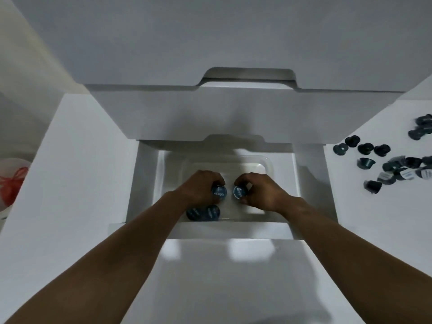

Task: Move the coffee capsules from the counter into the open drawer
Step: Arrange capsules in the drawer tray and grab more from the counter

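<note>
Nearest: two bare forearms, reaching forward and down over a white drawer front (231, 232) into the open drawer (311, 183). Inside, a clear plastic tray (264, 160) with rounded corners.

Left hand (201, 185) low in the tray, fingers curled round a blue capsule (219, 194), foil lid facing up, print on it blurred. Right hand (261, 189) just beside, fingers and thumb pinched on a second capsule (239, 192), lid also up. The two held capsules near each other, not touching.

Below the left wrist, two more capsules (203, 212) lying in the tray's near left corner, partly hidden by the forearm.

On the counter (374, 218) at right, a loose scatter of dark capsules (392, 160), some upright, some tipped, a few overlapping; exact count unclear.

Above the drawer, a white cabinet front (222, 111) with a cut-out handle. Far left, below counter level, a pale container (14, 164) with something red (11, 183) inside, too blurred to identify.
</note>
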Action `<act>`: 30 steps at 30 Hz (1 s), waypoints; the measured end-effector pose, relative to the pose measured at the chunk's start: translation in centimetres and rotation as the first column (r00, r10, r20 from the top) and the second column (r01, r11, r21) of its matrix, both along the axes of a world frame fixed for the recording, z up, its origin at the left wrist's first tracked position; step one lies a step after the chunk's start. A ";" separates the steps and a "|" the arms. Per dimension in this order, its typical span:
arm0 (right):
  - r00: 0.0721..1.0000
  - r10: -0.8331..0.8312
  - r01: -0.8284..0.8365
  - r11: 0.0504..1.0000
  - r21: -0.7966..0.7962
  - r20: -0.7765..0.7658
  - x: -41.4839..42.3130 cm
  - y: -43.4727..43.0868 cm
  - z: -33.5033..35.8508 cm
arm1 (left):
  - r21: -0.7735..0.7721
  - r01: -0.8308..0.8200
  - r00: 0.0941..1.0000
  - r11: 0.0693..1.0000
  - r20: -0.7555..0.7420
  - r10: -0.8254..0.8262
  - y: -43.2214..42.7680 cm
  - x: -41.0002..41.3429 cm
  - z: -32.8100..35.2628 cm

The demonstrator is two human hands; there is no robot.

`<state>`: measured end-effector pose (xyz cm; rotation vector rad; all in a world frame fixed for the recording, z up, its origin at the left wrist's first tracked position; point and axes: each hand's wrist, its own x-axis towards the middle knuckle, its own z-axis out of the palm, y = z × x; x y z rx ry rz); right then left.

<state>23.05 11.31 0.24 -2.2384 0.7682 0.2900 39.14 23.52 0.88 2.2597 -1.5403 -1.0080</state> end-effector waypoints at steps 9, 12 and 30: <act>1.000 0.000 0.000 1.000 -0.003 -0.021 0.1 0.0 -0.3 | 0.016 0.009 0.998 1.000 -0.065 -0.008 -0.4 0.2 -1.2; 1.000 -0.023 0.023 1.000 0.011 -0.011 -0.1 0.0 -0.1 | 0.009 0.004 0.998 1.000 -0.064 -0.003 -0.6 0.2 -1.3; 0.967 0.072 -0.036 0.988 0.150 -0.243 -0.5 0.6 0.5 | 0.131 0.119 0.992 0.984 -0.050 -0.114 -0.6 -1.4 -1.2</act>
